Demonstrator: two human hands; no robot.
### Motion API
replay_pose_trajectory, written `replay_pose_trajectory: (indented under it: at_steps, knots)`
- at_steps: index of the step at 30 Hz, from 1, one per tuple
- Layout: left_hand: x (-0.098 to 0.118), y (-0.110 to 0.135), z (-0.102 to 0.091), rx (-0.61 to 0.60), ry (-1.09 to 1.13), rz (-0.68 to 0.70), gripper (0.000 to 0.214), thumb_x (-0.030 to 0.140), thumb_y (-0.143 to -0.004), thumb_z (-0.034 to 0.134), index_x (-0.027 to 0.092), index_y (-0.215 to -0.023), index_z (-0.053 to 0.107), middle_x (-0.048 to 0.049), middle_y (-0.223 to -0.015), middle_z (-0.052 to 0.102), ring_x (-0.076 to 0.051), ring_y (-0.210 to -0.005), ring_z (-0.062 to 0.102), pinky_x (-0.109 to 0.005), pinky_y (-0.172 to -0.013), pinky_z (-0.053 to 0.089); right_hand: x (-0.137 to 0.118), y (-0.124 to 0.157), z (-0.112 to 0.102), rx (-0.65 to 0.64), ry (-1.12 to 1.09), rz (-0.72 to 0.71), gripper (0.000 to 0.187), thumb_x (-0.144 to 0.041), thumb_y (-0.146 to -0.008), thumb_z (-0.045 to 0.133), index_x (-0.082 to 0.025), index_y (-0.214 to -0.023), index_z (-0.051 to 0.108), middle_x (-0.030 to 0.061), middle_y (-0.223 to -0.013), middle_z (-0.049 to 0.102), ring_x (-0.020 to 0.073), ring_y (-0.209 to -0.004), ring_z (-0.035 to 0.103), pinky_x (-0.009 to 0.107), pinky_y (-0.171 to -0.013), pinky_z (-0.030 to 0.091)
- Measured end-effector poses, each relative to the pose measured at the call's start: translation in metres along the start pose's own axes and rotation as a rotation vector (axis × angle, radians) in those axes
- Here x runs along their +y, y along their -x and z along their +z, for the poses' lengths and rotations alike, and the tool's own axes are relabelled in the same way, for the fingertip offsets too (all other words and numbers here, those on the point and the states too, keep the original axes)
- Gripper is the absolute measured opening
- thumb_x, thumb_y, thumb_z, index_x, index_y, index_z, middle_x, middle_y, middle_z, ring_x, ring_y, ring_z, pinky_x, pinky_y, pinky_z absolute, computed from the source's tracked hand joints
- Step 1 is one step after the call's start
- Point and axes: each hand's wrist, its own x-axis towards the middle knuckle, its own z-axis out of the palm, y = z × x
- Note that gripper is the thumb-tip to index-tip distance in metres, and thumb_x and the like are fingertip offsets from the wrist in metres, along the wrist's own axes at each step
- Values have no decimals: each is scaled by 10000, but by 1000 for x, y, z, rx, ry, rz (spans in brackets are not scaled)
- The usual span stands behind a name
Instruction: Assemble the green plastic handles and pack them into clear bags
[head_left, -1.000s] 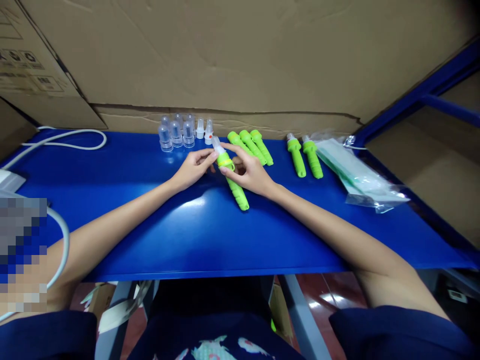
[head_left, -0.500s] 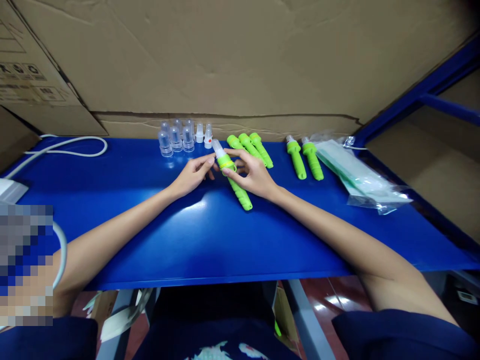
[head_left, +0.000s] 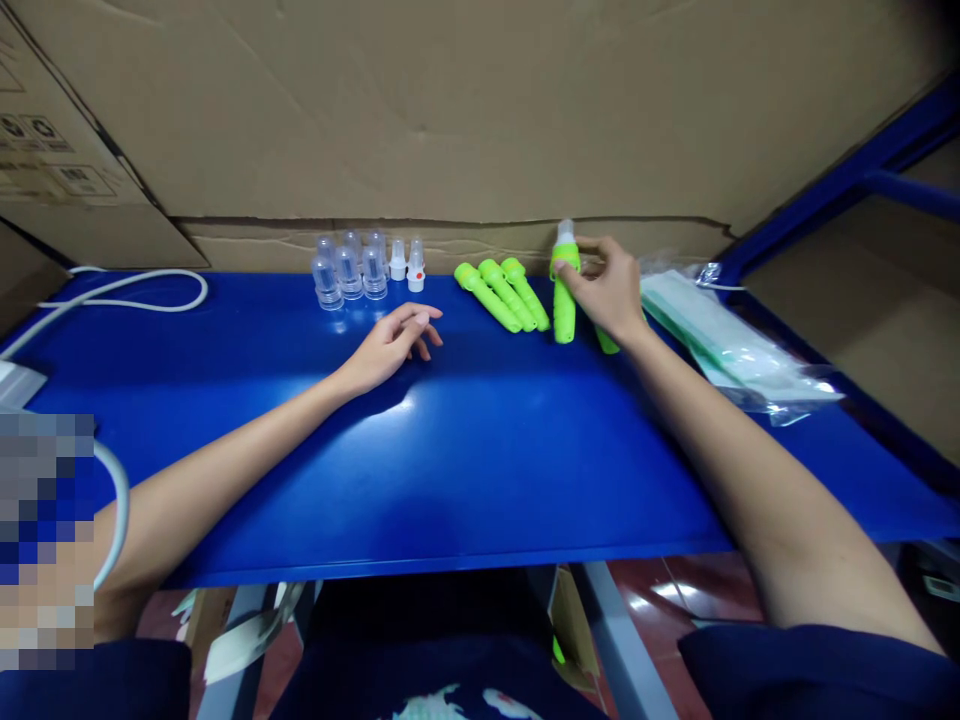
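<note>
My right hand (head_left: 606, 285) grips a lime-green flashlight-shaped handle (head_left: 564, 300) by its wide collar; a white and clear tip (head_left: 565, 232) points up from it. Behind that hand, another green handle (head_left: 607, 340) is mostly hidden. To the left lie three green handles (head_left: 491, 295) side by side, with no clear tips visible on them. My left hand (head_left: 394, 345) rests over the blue table with its fingers apart, holding nothing. Just beyond it stand two small white-based pieces with clear tops (head_left: 415, 268), one bearing a red dot, next to several clear plastic caps (head_left: 348, 275).
A clear plastic bag with white and green contents (head_left: 720, 330) lies on the right of the blue table (head_left: 450, 460). Cardboard (head_left: 450, 110) walls the back. A white cable (head_left: 150, 305) loops at the left, and a blue metal frame (head_left: 840, 200) rises at the right.
My right hand has carried the tipped green handle away from my left hand, rightward to the two handles there. My left hand has stayed nearly in place, now empty.
</note>
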Motion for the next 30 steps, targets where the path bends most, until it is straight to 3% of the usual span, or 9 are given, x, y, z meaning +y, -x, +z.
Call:
replay_pose_trajectory:
  at_steps: [5,8,12,17,24,30]
  knots:
    - [-1,0,-1,-12,-5,8,296,338,-1073,470,130,-1171,657,-50,-914,735,-75,-665,657,-190,-617,459,10,0,-2,-117,46,20,496,-450,-857,667,-145,-1249,686,130,-918,777,281,-772,733,412,-730,576]
    - [-4,0,-1,-11,0,21,321,389,-1068,483,143,-1165,665,-49,-911,739,-81,-665,657,-195,-614,459,10,-1,-3,-186,82,35,492,-403,-842,683,-142,-1258,708,131,-901,782,291,-766,737,431,-763,579]
    - [-7,-1,-1,-13,0,31,345,430,-1059,495,148,-1153,670,-49,-901,740,-85,-664,658,-200,-612,458,13,-2,-6,-235,167,32,487,-398,-855,677,-156,-1277,717,150,-999,793,317,-822,743,484,-850,578]
    - [-5,0,-1,-18,-16,29,365,468,-1051,501,161,-1130,681,-53,-890,744,-102,-673,657,-221,-616,462,19,-5,-9,-300,282,-14,496,-364,-867,663,-139,-1307,694,181,-1262,744,369,-1139,706,518,-992,539]
    - [-5,0,-2,-25,-25,28,382,487,-1048,499,161,-1121,685,-57,-887,746,-106,-671,654,-228,-621,462,9,-5,-16,-337,478,119,511,-391,-892,711,-104,-1314,703,251,-1194,743,433,-1133,697,532,-916,526]
    - [-4,-1,-2,-32,-20,25,389,485,-1046,497,150,-1122,680,-55,-880,743,-103,-670,652,-223,-628,460,13,-6,-18,-369,474,73,545,-353,-910,694,-132,-1407,658,229,-1319,697,458,-1212,646,579,-948,518]
